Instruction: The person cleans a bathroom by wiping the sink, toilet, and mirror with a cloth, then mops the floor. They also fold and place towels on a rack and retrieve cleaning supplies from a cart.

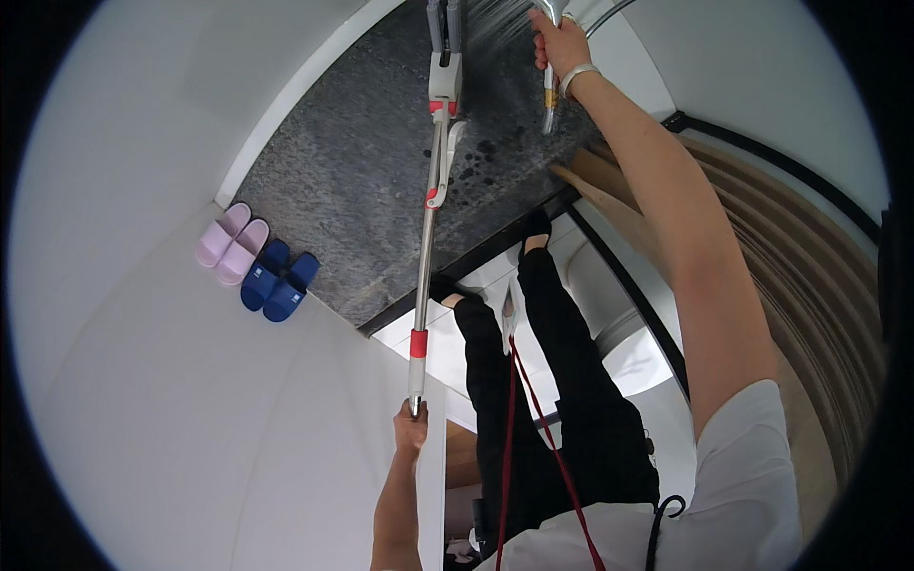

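My left hand (411,428) is closed around the lower end of a mop's pole. The squeeze mop (428,238) has a silver pole with red bands, a white lever and a grey folded head (445,29) at the top edge of the view, partly cut off. My right hand (564,46), with a pale band at the wrist, grips a handheld shower head (550,8) by its handle. Water sprays from it leftward, toward the mop head. The handle's lower end shows below my fingers, clear and yellowish.
Dark grey stone floor (333,171) shows wet spots near the mop. Pink slippers (231,243) and blue slippers (278,281) lie by the left wall. A brown pleated curtain (762,257) hangs at the right. A black-edged sill (466,257) borders white tiles under my feet.
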The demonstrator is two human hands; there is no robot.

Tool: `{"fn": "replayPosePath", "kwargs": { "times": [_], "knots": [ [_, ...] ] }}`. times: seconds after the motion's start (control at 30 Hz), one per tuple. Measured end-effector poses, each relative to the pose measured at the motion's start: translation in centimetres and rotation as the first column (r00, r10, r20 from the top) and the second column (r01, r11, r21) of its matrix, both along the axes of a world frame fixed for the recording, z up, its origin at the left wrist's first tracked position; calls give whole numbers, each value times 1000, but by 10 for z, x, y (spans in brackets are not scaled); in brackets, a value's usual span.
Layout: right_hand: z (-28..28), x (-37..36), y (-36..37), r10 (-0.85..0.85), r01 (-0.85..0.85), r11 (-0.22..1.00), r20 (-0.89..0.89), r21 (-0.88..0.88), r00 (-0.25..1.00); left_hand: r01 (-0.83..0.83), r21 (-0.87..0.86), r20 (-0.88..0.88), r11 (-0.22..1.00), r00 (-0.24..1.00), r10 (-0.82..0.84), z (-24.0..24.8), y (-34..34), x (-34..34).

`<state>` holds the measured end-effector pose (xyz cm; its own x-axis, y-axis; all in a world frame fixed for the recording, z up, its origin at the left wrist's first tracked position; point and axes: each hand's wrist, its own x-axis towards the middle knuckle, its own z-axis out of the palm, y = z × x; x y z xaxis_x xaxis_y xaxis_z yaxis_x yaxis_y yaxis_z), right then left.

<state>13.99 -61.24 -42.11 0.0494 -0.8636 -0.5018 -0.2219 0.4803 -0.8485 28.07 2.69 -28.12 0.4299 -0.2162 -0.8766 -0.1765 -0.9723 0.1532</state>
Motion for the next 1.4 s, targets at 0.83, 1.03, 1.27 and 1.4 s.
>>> {"fn": "replayPosePath", "kwargs": {
  "times": [0.83,1.03,1.27,1.4],
  "knots": [
    [49,106,-68,367,-566,818,-669,-98,646,-33,-24,-68,999,997,31,5,7,-65],
    [34,146,-43,413,-768,638,-866,52,284,-31,-14,-108,999,994,29,2,13,-70],
    [23,166,-8,470,-800,593,-845,87,256,-25,-17,-173,1000,985,22,-4,24,-76],
    [20,175,11,514,-790,608,-800,84,310,-32,-21,-191,999,981,28,-9,27,-79]
  ]
}}
